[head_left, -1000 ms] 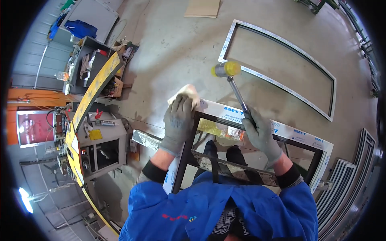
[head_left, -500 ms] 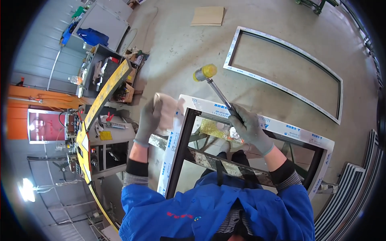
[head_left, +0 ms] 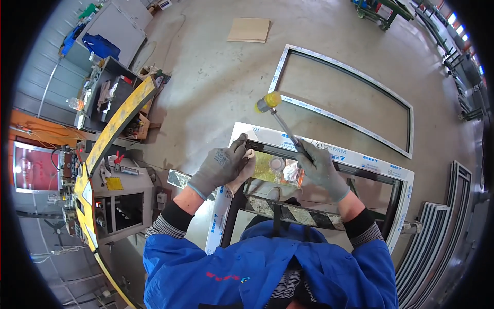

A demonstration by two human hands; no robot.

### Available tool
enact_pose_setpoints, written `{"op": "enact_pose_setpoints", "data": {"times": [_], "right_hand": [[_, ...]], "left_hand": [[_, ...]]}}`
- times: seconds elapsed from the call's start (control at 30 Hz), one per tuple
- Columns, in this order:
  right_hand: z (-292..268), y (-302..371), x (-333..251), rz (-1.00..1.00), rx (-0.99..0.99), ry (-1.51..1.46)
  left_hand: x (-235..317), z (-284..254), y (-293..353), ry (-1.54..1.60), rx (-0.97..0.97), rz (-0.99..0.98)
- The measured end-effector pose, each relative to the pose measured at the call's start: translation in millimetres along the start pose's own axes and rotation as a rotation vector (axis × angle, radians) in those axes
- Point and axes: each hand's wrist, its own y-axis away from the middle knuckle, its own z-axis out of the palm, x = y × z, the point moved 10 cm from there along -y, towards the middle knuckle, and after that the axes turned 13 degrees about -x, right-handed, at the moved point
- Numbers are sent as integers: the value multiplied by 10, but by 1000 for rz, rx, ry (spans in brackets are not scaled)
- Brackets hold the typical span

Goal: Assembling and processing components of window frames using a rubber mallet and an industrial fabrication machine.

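Observation:
A rectangular window frame (head_left: 368, 164), covered in white film with blue print, rests level in front of me. My left hand (head_left: 222, 165), in a grey glove, is closed on a pale pinkish cloth (head_left: 243, 175) at the frame's far left corner. The cloth hangs over the left bar's inner edge. In my gloved right hand (head_left: 319, 167) is the dark grip of a mallet (head_left: 280, 121) with a metal shaft and yellow faces. Its head points away, above the floor beyond the frame; the hand is over the frame's far bar.
A second, slightly curved frame (head_left: 342, 118) lies on the floor beyond. Cardboard (head_left: 249, 30) lies farther off. At left stand a machine with a yellow curved arm (head_left: 121, 121) and a grey cabinet (head_left: 121, 206). Long profiles (head_left: 429, 237) are stacked at right. A striped support beam (head_left: 298, 215) runs beneath the frame.
My left hand has moved right and inward with the cloth, from outside the corner onto it. The right hand still holds the mallet in much the same place. The view has shifted slightly.

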Motion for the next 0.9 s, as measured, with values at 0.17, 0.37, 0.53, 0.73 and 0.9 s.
{"op": "enact_pose_setpoints", "data": {"times": [0.17, 0.37, 0.53, 0.73, 0.9], "right_hand": [[275, -87, -499, -105, -102, 234], [525, -237, -630, -31, -150, 272], [623, -343, -490, 50, -232, 361], [165, 124, -446, 99, 36, 125], [-293, 1011, -106, 49, 215, 66]], "left_hand": [[-54, 186, 116, -32, -66, 30], [-44, 110, 173, 33, 65, 117], [-75, 185, 157, 53, 20, 97], [-196, 6, -48, 55, 82, 20], [-223, 22, -72, 55, 121, 16]]}}
